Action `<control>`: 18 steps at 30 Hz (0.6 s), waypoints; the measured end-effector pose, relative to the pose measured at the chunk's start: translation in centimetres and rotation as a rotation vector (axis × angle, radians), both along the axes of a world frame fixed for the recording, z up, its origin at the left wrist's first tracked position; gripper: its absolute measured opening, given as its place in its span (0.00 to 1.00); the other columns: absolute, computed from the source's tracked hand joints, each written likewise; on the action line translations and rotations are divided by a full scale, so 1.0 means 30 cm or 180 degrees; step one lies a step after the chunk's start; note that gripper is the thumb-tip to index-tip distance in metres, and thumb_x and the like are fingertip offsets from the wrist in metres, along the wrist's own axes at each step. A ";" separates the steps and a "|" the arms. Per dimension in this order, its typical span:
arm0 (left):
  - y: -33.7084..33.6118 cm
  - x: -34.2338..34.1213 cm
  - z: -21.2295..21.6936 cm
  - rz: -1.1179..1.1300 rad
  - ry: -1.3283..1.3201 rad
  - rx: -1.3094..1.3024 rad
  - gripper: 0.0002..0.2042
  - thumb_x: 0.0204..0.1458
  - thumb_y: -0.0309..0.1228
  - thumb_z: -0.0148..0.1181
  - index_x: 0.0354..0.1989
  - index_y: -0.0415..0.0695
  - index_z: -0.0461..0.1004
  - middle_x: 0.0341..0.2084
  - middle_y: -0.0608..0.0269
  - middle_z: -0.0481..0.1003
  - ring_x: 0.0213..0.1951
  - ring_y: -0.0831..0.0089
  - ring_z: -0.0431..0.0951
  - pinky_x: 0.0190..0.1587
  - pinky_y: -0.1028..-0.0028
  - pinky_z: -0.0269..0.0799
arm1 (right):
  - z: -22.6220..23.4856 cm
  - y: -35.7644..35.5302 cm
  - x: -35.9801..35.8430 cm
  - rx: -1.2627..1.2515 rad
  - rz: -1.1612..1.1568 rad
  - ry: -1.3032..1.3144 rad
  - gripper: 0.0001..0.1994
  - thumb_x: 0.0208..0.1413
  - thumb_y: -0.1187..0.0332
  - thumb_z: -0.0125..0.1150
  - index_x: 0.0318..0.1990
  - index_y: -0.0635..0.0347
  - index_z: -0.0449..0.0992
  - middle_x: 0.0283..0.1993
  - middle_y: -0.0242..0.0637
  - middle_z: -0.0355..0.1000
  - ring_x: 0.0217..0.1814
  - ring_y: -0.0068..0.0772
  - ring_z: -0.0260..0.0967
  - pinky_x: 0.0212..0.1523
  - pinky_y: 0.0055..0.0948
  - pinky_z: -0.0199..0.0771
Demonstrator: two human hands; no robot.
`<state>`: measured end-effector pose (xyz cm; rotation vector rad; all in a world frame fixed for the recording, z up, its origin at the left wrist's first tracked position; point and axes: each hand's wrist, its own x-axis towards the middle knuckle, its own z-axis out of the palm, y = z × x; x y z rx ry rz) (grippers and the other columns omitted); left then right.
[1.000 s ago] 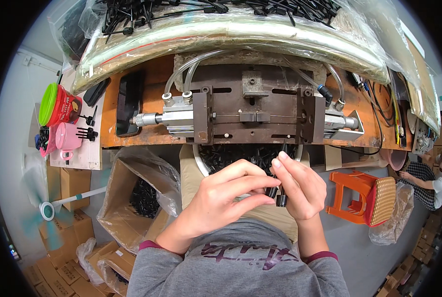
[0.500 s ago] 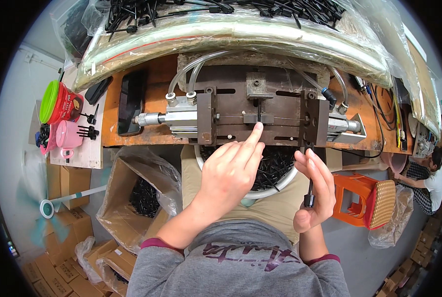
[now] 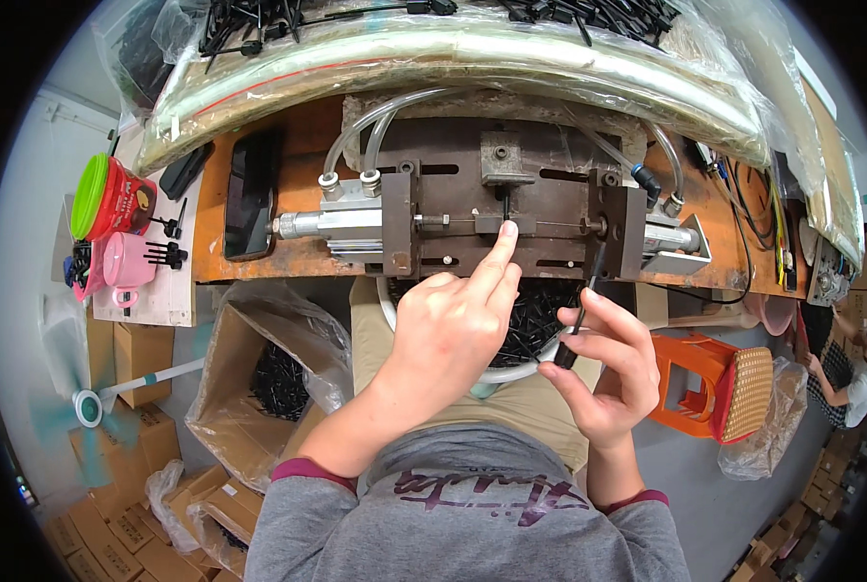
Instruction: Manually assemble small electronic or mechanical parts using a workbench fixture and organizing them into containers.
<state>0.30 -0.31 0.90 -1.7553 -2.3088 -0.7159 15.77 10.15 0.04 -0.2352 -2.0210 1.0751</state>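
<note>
i'm seating a small black part (image 3: 507, 206) in the press fixture (image 3: 511, 209) with my left hand (image 3: 453, 330) fingertip; right hand (image 3: 603, 364) pinches another black piece (image 3: 581, 306), ready to load next.

Bolted mid-bench (image 3: 259, 264): metal jig (image 3: 511, 218), air cylinder (image 3: 331, 225) at its left end, hoses (image 3: 375, 126) looping behind it. Left of the cylinder, a phone (image 3: 251, 194); at the bench's left edge, a lidded tub (image 3: 108, 199) and mug (image 3: 123, 267). Along the back edge, bagged parts (image 3: 472, 48). Below the front edge, a basin (image 3: 530, 330) on the lap, carton (image 3: 268, 378) to its left, stool (image 3: 715, 388) to its right. Left hand (image 3: 453, 330) over the basin, fingertip on the jig's centre; right hand (image 3: 603, 364) just beside, with a small rod (image 3: 581, 310).
</note>
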 end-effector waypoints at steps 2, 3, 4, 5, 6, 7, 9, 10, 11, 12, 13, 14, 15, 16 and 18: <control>-0.002 -0.006 0.004 -0.0014 -0.0049 0.0036 0.11 0.42 0.27 0.67 0.36 0.40 0.78 0.51 0.57 0.76 0.20 0.71 0.76 0.26 0.77 0.73 | 0.018 -0.003 -0.011 0.0323 -0.0118 -0.0144 0.18 0.34 0.79 0.76 0.37 0.65 0.78 0.54 0.53 0.70 0.43 0.38 0.77 0.41 0.30 0.82; -0.003 -0.007 -0.002 -0.0026 -0.0083 0.0102 0.11 0.42 0.27 0.68 0.36 0.40 0.78 0.51 0.57 0.76 0.20 0.71 0.76 0.26 0.76 0.73 | 0.023 -0.004 -0.014 0.0389 -0.0167 -0.0224 0.17 0.34 0.79 0.75 0.36 0.65 0.78 0.54 0.52 0.71 0.43 0.38 0.76 0.41 0.29 0.81; -0.003 -0.008 -0.013 -0.0041 -0.0114 0.0170 0.11 0.42 0.27 0.68 0.35 0.40 0.78 0.51 0.57 0.76 0.20 0.71 0.76 0.26 0.76 0.73 | 0.027 -0.005 -0.018 0.0457 -0.0221 -0.0302 0.17 0.35 0.79 0.75 0.36 0.64 0.79 0.53 0.51 0.71 0.42 0.37 0.76 0.41 0.29 0.81; -0.004 -0.009 -0.019 -0.0056 -0.0145 0.0239 0.11 0.42 0.27 0.68 0.35 0.41 0.78 0.51 0.57 0.75 0.20 0.71 0.75 0.26 0.76 0.73 | 0.029 -0.006 -0.022 0.0525 -0.0273 -0.0380 0.16 0.35 0.79 0.75 0.36 0.64 0.79 0.53 0.49 0.71 0.41 0.36 0.76 0.41 0.28 0.81; -0.010 -0.011 -0.016 -0.0093 -0.0167 0.0184 0.11 0.42 0.28 0.68 0.36 0.41 0.78 0.52 0.58 0.75 0.20 0.71 0.75 0.26 0.76 0.73 | 0.027 -0.006 -0.033 0.0595 -0.0295 -0.0387 0.16 0.35 0.79 0.74 0.36 0.64 0.79 0.53 0.49 0.72 0.42 0.36 0.76 0.41 0.28 0.80; -0.017 -0.009 -0.005 -0.0129 -0.0188 0.0125 0.11 0.42 0.28 0.68 0.36 0.41 0.78 0.52 0.58 0.75 0.20 0.71 0.75 0.26 0.75 0.73 | 0.023 0.000 -0.048 0.0660 -0.0316 -0.0393 0.16 0.36 0.79 0.74 0.36 0.65 0.79 0.53 0.49 0.72 0.42 0.37 0.76 0.41 0.28 0.80; -0.044 -0.001 0.026 -0.0268 -0.0299 -0.0062 0.11 0.42 0.28 0.68 0.36 0.42 0.78 0.51 0.58 0.75 0.21 0.71 0.76 0.26 0.75 0.73 | 0.030 0.011 -0.074 0.0841 -0.0306 -0.0464 0.13 0.39 0.79 0.71 0.36 0.65 0.78 0.53 0.50 0.72 0.42 0.42 0.76 0.40 0.30 0.79; -0.067 0.009 0.044 -0.0381 -0.0393 -0.0188 0.11 0.43 0.29 0.68 0.36 0.42 0.78 0.51 0.59 0.76 0.22 0.71 0.76 0.27 0.75 0.73 | 0.029 0.021 -0.085 0.0937 -0.0255 -0.0504 0.13 0.40 0.79 0.70 0.36 0.65 0.78 0.53 0.50 0.72 0.43 0.43 0.76 0.40 0.31 0.79; -0.089 0.019 0.053 -0.0496 -0.0487 -0.0314 0.11 0.43 0.29 0.67 0.36 0.43 0.78 0.51 0.59 0.76 0.22 0.70 0.77 0.27 0.74 0.74 | 0.025 0.033 -0.097 0.1031 -0.0204 -0.0545 0.12 0.40 0.79 0.70 0.36 0.65 0.77 0.53 0.51 0.73 0.43 0.45 0.76 0.40 0.32 0.79; -0.108 0.028 0.042 -0.0676 -0.0647 -0.0386 0.11 0.44 0.30 0.67 0.36 0.43 0.78 0.50 0.60 0.76 0.23 0.70 0.77 0.27 0.74 0.74 | 0.023 0.043 -0.106 0.1125 -0.0154 -0.0587 0.12 0.41 0.79 0.69 0.36 0.65 0.77 0.53 0.51 0.73 0.43 0.46 0.76 0.40 0.32 0.79; -0.130 0.036 0.019 -0.0841 -0.0802 -0.0466 0.11 0.44 0.31 0.66 0.36 0.43 0.77 0.49 0.61 0.77 0.23 0.69 0.78 0.27 0.73 0.74 | 0.022 0.045 -0.120 0.1276 -0.0107 -0.0653 0.11 0.43 0.77 0.67 0.36 0.65 0.75 0.53 0.51 0.73 0.41 0.44 0.76 0.40 0.32 0.78; -0.146 0.048 -0.010 -0.1017 -0.0961 -0.0550 0.10 0.45 0.31 0.66 0.36 0.43 0.77 0.48 0.61 0.77 0.24 0.69 0.78 0.28 0.72 0.75 | 0.021 0.043 -0.127 0.1445 -0.0065 -0.0839 0.11 0.43 0.77 0.66 0.36 0.65 0.75 0.53 0.51 0.73 0.40 0.42 0.76 0.39 0.31 0.77; -0.155 0.059 -0.041 -0.1047 -0.1179 -0.0663 0.10 0.46 0.32 0.64 0.36 0.43 0.77 0.46 0.63 0.78 0.27 0.66 0.79 0.29 0.70 0.76 | 0.022 0.040 -0.133 0.1613 -0.0024 -0.1026 0.11 0.43 0.76 0.65 0.37 0.64 0.74 0.53 0.50 0.73 0.39 0.41 0.76 0.38 0.30 0.77; -0.165 0.069 -0.079 -0.1043 -0.1268 -0.0733 0.10 0.46 0.32 0.64 0.36 0.43 0.77 0.45 0.64 0.78 0.28 0.65 0.80 0.30 0.70 0.76 | 0.021 0.040 -0.137 0.1776 0.0021 -0.1217 0.11 0.43 0.75 0.64 0.37 0.64 0.74 0.53 0.50 0.73 0.38 0.39 0.76 0.38 0.29 0.77; -0.168 0.082 -0.149 -0.1045 -0.1427 -0.0867 0.11 0.46 0.32 0.64 0.38 0.43 0.77 0.45 0.65 0.78 0.30 0.64 0.80 0.32 0.68 0.76 | -0.006 0.047 -0.149 0.2224 -0.0149 -0.1221 0.11 0.43 0.72 0.63 0.36 0.64 0.74 0.53 0.48 0.74 0.28 0.29 0.73 0.31 0.24 0.73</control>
